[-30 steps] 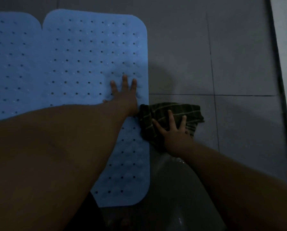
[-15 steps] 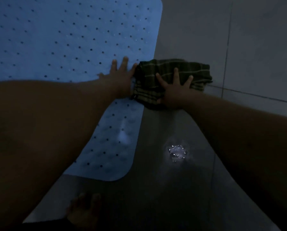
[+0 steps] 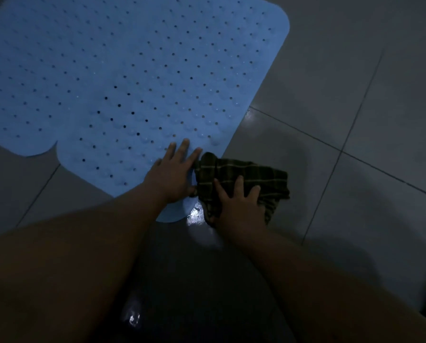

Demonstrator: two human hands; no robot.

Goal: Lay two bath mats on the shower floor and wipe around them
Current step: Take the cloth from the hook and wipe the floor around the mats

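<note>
Here the near blue bath mat is pinned flat to the tiled shower floor by the left hand, fingers straight and apart, probably against sliding, while a dark checked cloth is pressed beside its edge by the right hand, fingers spread.

We count two blue mats lying side by side, though their seam hardly shows. We see one checked cloth. Two hands show, left and right.
</note>
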